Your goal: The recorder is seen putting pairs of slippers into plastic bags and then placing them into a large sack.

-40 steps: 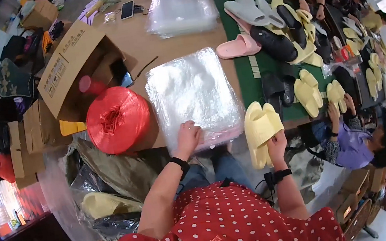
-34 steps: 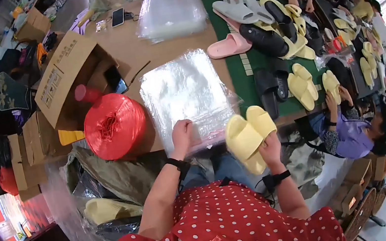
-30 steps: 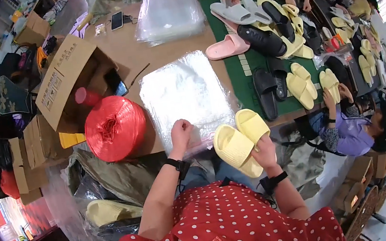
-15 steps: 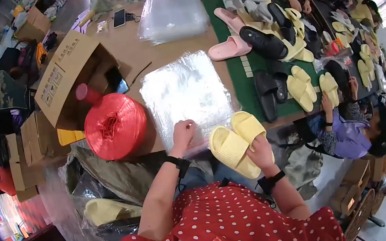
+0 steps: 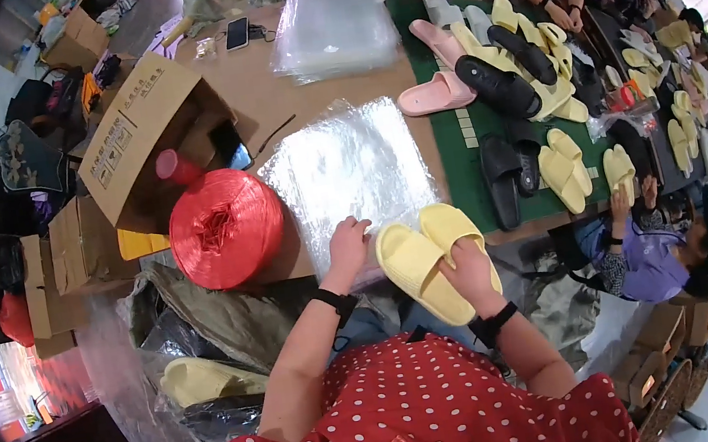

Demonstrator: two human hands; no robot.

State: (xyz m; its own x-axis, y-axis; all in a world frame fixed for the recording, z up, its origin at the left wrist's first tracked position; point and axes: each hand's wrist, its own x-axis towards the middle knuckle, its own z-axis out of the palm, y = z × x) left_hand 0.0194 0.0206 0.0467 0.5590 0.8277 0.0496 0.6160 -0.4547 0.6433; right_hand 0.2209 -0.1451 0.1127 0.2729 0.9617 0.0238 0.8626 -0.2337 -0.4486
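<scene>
My right hand (image 5: pixel 470 275) grips a pair of pale yellow slippers (image 5: pixel 421 273), its fingers tucked into the strap of the right one. The two slippers lie side by side, held over the table's near edge. My left hand (image 5: pixel 351 247) is at the near edge of a stack of clear plastic bags (image 5: pixel 347 172), just left of the slippers. Its fingers are drawn together at the top bag's edge, and glare blurs how much of the film they pinch.
Left of the bags are a red twine roll (image 5: pixel 227 229) and an open cardboard box (image 5: pixel 143 143). Another clear bag stack (image 5: pixel 333 30) lies farther back. Black, pink and yellow slippers crowd a green mat (image 5: pixel 478 180) at right. A co-worker in purple (image 5: pixel 643 255) handles yellow slippers.
The view has shifted slightly. My left hand has moved a little to the right along the bags' edge, closer to the slippers. My right hand keeps its hold.
</scene>
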